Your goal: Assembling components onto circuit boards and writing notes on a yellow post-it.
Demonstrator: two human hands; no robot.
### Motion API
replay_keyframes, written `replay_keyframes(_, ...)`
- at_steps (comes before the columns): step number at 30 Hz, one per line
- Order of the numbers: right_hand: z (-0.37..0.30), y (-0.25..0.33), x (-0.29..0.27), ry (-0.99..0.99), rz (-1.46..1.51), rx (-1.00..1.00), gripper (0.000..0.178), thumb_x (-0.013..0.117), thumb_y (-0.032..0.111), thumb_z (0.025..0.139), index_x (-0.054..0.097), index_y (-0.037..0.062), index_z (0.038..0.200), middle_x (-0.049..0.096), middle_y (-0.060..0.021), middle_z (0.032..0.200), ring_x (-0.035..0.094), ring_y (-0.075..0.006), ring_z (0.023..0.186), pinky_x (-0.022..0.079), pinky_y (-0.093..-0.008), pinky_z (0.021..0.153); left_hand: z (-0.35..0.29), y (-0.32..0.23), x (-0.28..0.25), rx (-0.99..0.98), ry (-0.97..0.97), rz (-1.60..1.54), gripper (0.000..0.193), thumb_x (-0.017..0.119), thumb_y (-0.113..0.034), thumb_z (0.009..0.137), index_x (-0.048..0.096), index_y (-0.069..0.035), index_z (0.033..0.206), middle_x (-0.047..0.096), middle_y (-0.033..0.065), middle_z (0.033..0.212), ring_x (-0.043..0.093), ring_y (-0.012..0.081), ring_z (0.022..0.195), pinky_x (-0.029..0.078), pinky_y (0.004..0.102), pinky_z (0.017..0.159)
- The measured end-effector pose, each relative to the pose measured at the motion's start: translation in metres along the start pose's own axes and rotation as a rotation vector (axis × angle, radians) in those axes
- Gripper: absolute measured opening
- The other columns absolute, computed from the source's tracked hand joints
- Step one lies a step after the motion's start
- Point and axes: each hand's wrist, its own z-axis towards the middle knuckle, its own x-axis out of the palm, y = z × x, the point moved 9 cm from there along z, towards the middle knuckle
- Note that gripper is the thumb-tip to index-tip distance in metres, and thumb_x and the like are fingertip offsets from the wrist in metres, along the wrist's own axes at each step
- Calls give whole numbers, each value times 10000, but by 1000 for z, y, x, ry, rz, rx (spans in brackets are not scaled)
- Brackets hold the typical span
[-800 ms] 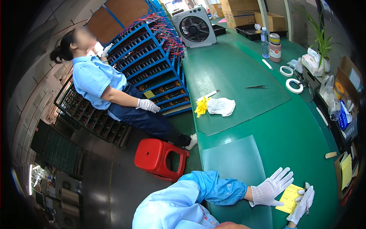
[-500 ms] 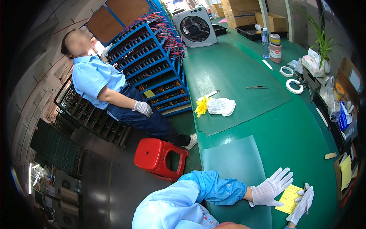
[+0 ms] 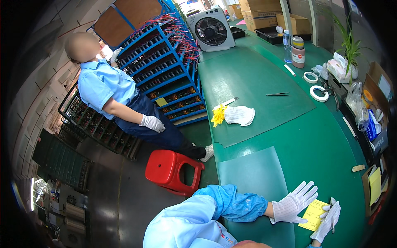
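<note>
A yellow paper slip [image 3: 313, 214] with handwriting lies on the green table at the lower right. My left hand [image 3: 294, 203], in a white ribbed glove, rests palm down with its fingers spread, its thumb at the slip's edge. On the slip's right side is my gloved right hand [image 3: 326, 221], its fingers bent together around a slim pen-like stick [image 3: 333, 228]. Only a short piece of that stick shows; the rest is hidden by the glove. A blue sleeve cover [image 3: 242, 204] wraps my left forearm, which crosses a smooth green mat [image 3: 252, 169].
White gloves [image 3: 240, 115] with a yellow bundle, and tweezers [image 3: 278, 94], lie on the far mat. Tape rolls [image 3: 319, 94], bottles [image 3: 298, 53] and a fan [image 3: 211, 29] stand farther back. Left are a red stool [image 3: 163, 167], a person [image 3: 109, 82] and a blue rack [image 3: 165, 66].
The person at the left has shifted slightly, with the lowered gloved hand a little farther left and down. My own hands stay almost still over the yellow slip.
</note>
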Motion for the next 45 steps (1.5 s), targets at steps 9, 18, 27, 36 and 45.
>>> replay_keyframes(9,1,-2,0,9,22,-10,407,486,324,1096,648,-19,1246,604,33,783,370,10,503,280,-155,475,0,1,0,-1,11,4,1000,630,-609,861,374,114,1503,305,292,1597,193,466,1527,139,559,1256)
replay_keyframes(18,0,-4,1,11,31,15,411,489,331,1096,648,-17,1246,607,29,785,370,8,503,282,-156,474,-1,1,0,-1,8,3,992,612,-613,872,375,114,1503,305,295,1597,190,469,1528,138,562,1255)
replay_keyframes(27,3,-4,-1,8,21,8,417,493,342,1094,652,-13,1244,614,30,790,376,9,500,279,-156,465,1,1,2,-1,3,-2,995,606,-618,873,372,115,1504,302,295,1600,190,468,1529,134,561,1257)
replay_keyframes(36,1,-5,-1,18,56,14,417,495,335,1094,642,-21,1255,604,24,777,376,2,502,289,-157,476,-1,-1,-1,-16,19,-29,996,627,-600,864,370,119,1504,300,293,1600,183,464,1532,135,562,1257)
replay_keyframes(45,-17,36,20,-62,47,36,384,530,281,1059,641,-25,1262,674,-88,1151,596,-102,817,477,-226,710,-3,8,-20,54,-78,-110,973,728,-505,815,374,102,1488,323,318,1568,208,483,1514,155,569,1243)
